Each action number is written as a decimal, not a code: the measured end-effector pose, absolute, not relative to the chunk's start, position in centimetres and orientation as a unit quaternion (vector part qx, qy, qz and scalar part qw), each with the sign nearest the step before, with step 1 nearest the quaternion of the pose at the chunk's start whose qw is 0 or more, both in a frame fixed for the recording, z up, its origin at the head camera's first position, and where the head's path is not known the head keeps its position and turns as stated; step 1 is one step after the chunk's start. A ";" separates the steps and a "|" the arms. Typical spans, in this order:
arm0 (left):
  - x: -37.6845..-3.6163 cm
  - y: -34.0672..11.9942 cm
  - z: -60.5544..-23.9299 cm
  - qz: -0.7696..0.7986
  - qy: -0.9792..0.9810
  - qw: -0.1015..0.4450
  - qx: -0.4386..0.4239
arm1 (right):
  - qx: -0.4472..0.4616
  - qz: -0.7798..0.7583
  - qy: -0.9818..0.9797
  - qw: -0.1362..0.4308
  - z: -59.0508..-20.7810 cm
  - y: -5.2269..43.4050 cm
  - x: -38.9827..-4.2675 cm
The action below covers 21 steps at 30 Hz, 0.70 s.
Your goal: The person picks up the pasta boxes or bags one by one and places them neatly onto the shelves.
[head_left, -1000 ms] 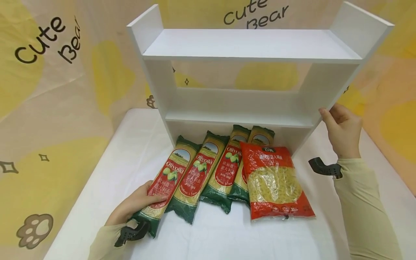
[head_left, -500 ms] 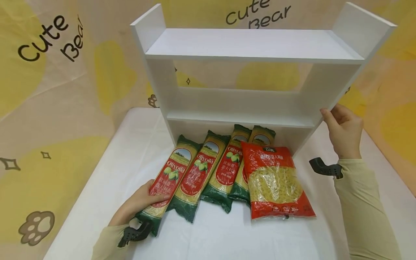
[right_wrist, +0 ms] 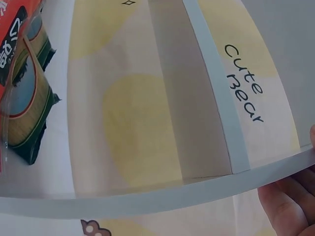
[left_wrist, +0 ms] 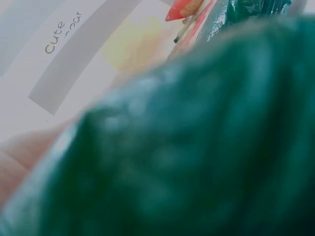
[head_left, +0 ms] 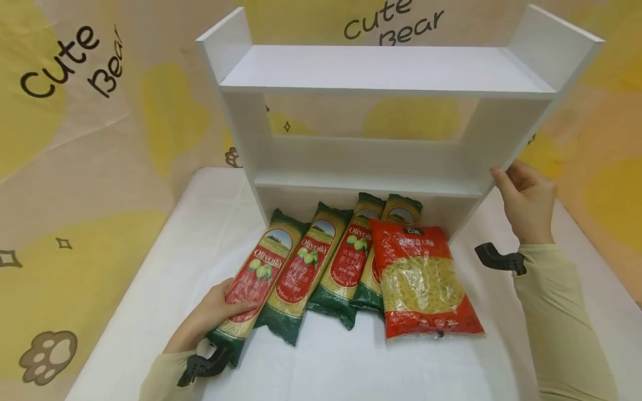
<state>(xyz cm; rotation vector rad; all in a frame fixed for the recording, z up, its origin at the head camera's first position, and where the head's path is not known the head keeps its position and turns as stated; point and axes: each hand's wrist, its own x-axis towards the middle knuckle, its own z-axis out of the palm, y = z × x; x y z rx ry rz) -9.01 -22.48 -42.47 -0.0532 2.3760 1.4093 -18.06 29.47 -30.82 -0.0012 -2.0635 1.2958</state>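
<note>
4 long green-and-red plastic spaghetti packets (head_left: 321,262) and 1 red macaroni bag (head_left: 423,281) lie on our white worktop (head_left: 165,267). Our left hand (head_left: 213,312) grips the leftmost packet (head_left: 258,278); our right hand (head_left: 526,203) clasps the white wooden shelf unit's (head_left: 381,72) right panel.

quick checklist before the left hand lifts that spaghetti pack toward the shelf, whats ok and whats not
1. Left hand grips the leftmost spaghetti pack near its lower end: ok.
2. Right hand holds the white shelf unit by its right side panel: ok.
3. Top shelf and middle shelf have nothing on them: ok.
4. Gripped pack lies free of the red pasta bag: ok, they are apart.
5. Gripped pack free of the next spaghetti pack: cannot tell, their edges meet or overlap.
6. Left wrist view usable: not ok, a blurred green surface fills it.
</note>
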 end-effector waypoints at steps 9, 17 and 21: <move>-8.1 -22.6 -41.3 0.507 0.843 0.179 -0.018 | -0.005 0.493 -0.800 0.342 -30.9 29.5 -18.1; -7.0 -22.4 -40.5 0.509 0.843 0.173 -0.027 | 0.001 0.493 -0.801 0.339 -30.9 29.5 -18.2; -6.5 -22.2 -40.0 0.497 0.851 0.171 -0.020 | -0.001 0.498 -0.800 0.336 -30.8 29.6 -18.2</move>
